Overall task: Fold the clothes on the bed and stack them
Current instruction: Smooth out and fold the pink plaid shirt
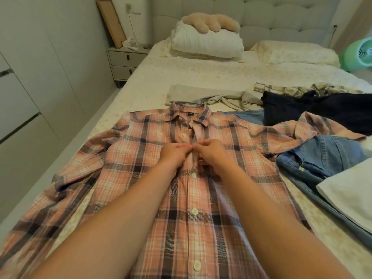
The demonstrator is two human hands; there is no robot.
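Centre frame: I see the left hand (174,153) and right hand (211,151) pinching the plaid shirt (141,158) placket between curled fingertips.

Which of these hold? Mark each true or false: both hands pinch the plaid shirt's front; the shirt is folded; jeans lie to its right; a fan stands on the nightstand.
1. Both hands, left hand and right hand, pinch the plaid shirt at its placket. True.
2. The shirt is folded. False: it lies spread flat, sleeves out.
3. Jeans lie to its right. True.
4. A fan stands on the nightstand. False: the green fan is beyond the bed's right side.
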